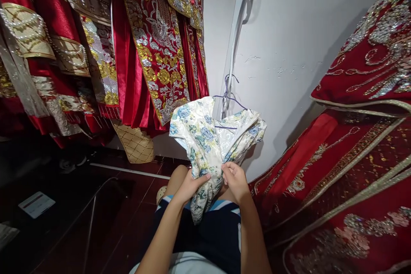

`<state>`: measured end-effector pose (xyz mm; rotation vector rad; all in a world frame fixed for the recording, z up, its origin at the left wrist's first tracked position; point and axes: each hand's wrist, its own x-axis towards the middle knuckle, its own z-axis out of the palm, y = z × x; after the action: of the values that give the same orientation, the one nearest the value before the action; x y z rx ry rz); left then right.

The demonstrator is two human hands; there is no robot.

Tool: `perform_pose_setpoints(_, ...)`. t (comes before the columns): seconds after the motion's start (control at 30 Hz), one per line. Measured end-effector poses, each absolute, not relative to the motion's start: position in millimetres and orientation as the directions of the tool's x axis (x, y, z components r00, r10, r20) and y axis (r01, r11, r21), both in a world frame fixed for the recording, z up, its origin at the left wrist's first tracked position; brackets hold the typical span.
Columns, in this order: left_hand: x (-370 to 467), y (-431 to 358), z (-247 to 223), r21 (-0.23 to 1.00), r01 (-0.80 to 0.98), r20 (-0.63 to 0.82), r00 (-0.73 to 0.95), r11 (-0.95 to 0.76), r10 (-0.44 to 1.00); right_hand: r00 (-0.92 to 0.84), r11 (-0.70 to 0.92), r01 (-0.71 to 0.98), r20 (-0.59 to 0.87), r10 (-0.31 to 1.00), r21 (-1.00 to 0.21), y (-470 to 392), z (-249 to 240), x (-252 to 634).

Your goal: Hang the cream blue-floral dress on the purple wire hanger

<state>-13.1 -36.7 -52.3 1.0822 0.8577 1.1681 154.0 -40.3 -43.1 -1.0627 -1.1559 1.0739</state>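
Note:
A white floral dress (205, 139) with blue roses and short sleeves hangs in front of me on a thin purple hanger (236, 102). Its neckline is open at the front, and its lower part is bunched over my lap. My left hand (192, 185) is closed around the bunched cloth at the waist, thumb on top. Beside it, my right hand (233, 176) pinches the fabric at the lower end of the front opening. Whatever small part lies between those right fingertips is hidden.
Red embroidered garments (160, 51) hang at the left, and a red beaded gown (362, 137) stands close on the right. A pale metal upright (236, 30) runs along the white wall (282, 43). A white card (37, 204) lies on a dark surface at lower left.

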Motion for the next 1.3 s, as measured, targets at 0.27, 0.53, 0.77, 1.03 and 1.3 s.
perform_pose_setpoints(0.27, -32, -31, -55, 0.820, 0.250, 0.568, -0.457, -0.514, 0.684, 0.187, 0.215, 0.044, 0.219, 0.958, -0.976, -55, -31, 153)
perform_pose_setpoints(0.53, -5, -26, -16, 0.521, 0.362, 0.630, 0.448, -0.773, 0.635, 0.121, 0.268, -0.021, 0.264, 0.957, -0.963, -58, -22, 149)
perform_pose_setpoints(0.77, -3, -12, -2, 0.371, 0.412, 0.528, 0.643, -0.832, 0.554, 0.156, 0.304, -0.062, 0.291, 0.944, -0.951, -55, -25, 150)
perform_pose_setpoints(1.03, -4, -10, -12, 0.434, 0.357, 0.643, 0.520, -0.827, 0.562, 0.191, 0.328, -0.102, 0.305, 0.933, -0.939, -49, -31, 153)
perform_pose_setpoints(1.3, -5, 5, -1, 0.543, 0.219, 0.670, 0.469, -0.811, 0.575, -0.044, 0.376, 0.067, 0.374, 0.926, -0.924, -32, -57, 144)
